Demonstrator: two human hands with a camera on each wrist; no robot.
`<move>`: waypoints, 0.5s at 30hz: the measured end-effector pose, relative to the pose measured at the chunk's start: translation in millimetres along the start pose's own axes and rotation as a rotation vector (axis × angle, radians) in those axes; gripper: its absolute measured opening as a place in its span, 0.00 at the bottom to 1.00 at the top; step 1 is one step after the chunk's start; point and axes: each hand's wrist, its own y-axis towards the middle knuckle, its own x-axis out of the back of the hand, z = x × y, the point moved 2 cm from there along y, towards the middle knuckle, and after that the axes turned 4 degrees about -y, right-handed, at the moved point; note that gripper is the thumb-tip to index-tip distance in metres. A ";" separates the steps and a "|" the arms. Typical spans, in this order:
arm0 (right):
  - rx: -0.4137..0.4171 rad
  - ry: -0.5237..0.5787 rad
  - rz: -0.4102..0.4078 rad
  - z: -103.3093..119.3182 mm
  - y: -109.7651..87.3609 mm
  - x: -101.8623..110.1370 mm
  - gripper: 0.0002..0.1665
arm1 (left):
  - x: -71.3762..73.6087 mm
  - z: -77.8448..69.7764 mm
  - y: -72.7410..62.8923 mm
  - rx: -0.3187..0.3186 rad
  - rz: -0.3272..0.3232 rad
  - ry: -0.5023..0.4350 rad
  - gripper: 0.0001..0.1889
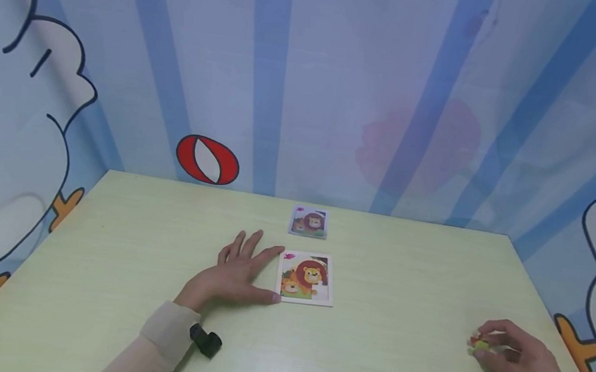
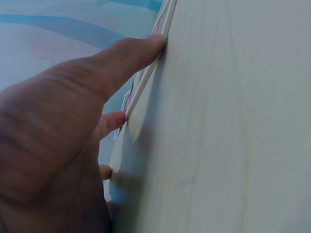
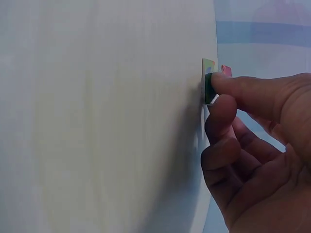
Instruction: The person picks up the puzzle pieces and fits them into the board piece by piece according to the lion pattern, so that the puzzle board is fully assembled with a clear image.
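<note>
A small framed lion jigsaw puzzle [image 1: 306, 278] lies flat near the middle of the table, with a white gap at its lower right. My left hand [image 1: 233, 282] touches its left edge with the thumb and a fingertip, the fingers spread and fairly straight. In the left wrist view the thumb presses the puzzle's rim [image 2: 146, 80]. Far to the right, my right hand [image 1: 522, 358] pinches a small green and yellow puzzle piece [image 3: 209, 87] low over the table. A reddish bit [image 3: 226, 71] shows just behind it; whether it is a separate piece I cannot tell.
Behind the puzzle lies a smaller card [image 1: 308, 222] with the same lion picture. The pale table [image 1: 403, 270] ends at a striped blue backdrop [image 1: 329, 92] printed with cartoon figures. A dark strap device [image 1: 205, 341] sits at the left wrist.
</note>
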 end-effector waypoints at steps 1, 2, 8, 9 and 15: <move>-0.009 0.010 0.009 1.3 0.2 0.2 0.23 | 0.4 -0.2 0.1 0.001 0.000 0.001 0.53; -0.016 0.019 0.020 2.7 0.7 0.9 0.22 | 1.0 -0.8 -0.3 -0.002 -0.001 0.002 0.53; -0.006 0.019 0.012 7.9 0.4 1.6 0.19 | 1.9 -2.3 -3.2 -0.027 -0.011 -0.021 0.53; 0.000 0.020 0.007 8.8 0.0 1.4 0.18 | 2.0 -1.9 -3.5 -0.029 -0.013 -0.025 0.53; 0.047 0.024 -0.018 16.5 -2.4 0.1 0.19 | -0.2 1.7 -1.5 -0.027 -0.016 -0.013 0.54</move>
